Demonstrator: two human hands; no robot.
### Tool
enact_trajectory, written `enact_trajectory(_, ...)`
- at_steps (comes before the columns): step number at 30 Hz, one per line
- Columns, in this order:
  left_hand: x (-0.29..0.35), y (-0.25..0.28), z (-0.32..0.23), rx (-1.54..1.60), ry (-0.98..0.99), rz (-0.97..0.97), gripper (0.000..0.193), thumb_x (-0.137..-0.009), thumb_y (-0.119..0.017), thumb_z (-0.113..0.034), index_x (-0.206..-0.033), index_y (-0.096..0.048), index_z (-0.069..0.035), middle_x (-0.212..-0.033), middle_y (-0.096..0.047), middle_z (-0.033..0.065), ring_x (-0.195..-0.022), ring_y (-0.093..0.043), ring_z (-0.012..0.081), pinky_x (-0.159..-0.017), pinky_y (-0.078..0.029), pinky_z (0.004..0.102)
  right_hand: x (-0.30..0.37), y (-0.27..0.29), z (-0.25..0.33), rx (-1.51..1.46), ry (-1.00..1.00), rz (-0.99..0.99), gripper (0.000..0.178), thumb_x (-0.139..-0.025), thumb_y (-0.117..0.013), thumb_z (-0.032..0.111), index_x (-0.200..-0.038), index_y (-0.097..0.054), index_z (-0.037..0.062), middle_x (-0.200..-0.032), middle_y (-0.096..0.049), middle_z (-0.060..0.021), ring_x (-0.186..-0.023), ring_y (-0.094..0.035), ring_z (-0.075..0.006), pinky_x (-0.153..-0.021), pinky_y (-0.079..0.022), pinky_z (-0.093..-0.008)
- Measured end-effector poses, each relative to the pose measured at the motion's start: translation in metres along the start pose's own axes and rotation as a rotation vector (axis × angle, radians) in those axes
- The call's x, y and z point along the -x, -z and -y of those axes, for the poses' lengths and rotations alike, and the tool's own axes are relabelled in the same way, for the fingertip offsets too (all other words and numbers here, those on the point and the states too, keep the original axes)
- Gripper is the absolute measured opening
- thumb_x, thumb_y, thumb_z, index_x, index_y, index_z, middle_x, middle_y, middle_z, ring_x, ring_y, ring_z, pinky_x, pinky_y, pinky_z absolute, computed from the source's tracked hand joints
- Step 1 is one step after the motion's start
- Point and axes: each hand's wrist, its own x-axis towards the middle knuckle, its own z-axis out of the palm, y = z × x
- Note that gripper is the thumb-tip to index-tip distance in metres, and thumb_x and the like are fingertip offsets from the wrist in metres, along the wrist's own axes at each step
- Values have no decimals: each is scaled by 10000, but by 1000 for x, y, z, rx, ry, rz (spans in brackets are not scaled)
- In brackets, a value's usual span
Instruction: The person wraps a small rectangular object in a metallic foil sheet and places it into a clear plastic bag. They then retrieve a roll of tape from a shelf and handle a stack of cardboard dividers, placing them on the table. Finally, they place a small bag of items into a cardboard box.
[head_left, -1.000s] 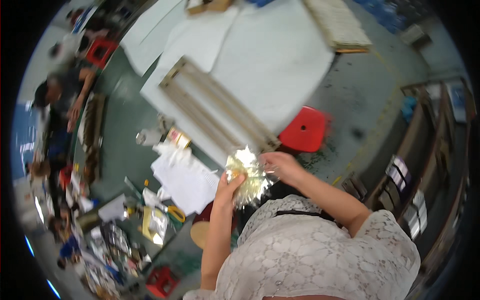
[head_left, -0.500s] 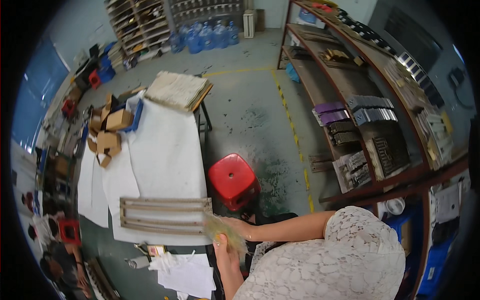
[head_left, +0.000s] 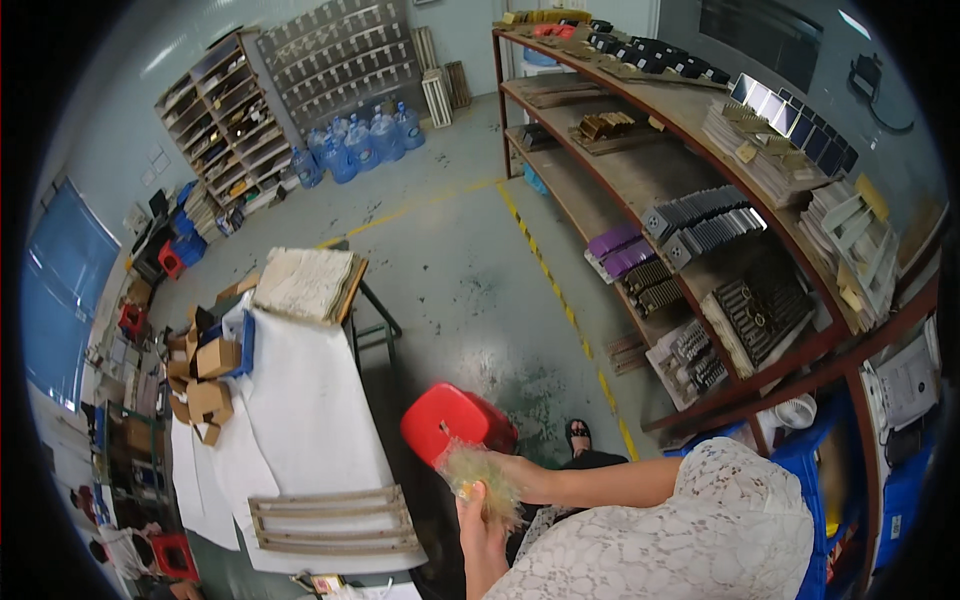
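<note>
Both hands hold a fuzzy, pale yellow-green bundle (head_left: 483,478) with wispy, see-through edges; its exact kind cannot be made out. My left hand (head_left: 478,522) grips it from below, thumb against its front beside a small yellow spot. From the right, my right hand (head_left: 520,477) reaches to its far side, the fingers partly hidden behind it. The bundle is in front of the near edge of a red plastic stool (head_left: 450,420). Left of my hands, a slatted wooden frame (head_left: 335,522) lies on the white-covered table (head_left: 315,420).
Cardboard boxes (head_left: 212,400) and a stack of pale sheets (head_left: 303,285) sit on the table. To the right stands a rusty metal rack (head_left: 640,175) loaded with metal parts. Blue bins (head_left: 800,470) are at my right side. Water bottles (head_left: 360,145) stand by the far wall.
The view has turned, so the table and frame appear further left and lower. My hands still hold the bundle, now over the floor by the stool instead of at the frame's end.
</note>
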Motion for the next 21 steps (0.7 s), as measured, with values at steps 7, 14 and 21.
enact_trajectory(7,-84,-109,43,-163,-111,-47,399,-854,-589,-11,-1230,-461,-53,-1084,-582,85,-940,-596,189,-801,-507,331,8,127,164,353,302,-199,525,-950,-443,426,-1300,-456,34,-1229,-549,-130,-1087,-545,-190,-951,-416,-332)
enact_trajectory(14,-158,-203,91,-347,-72,43,308,-789,-658,41,-1064,-549,-45,-968,-626,51,-851,-612,131,-752,-497,262,62,147,279,1020,574,-255,553,-901,-552,379,-1301,-421,20,-1372,-383,-172,-1227,-420,-268,-988,-376,-391)
enact_trajectory(21,-218,-292,89,-631,-44,152,308,-749,-753,-75,-983,-559,-22,-838,-617,33,-702,-587,105,-619,-465,234,46,177,325,1606,683,-418,856,-803,-607,547,-1367,-315,-27,-1355,-371,-236,-1226,-384,-381,-1004,-336,-442)
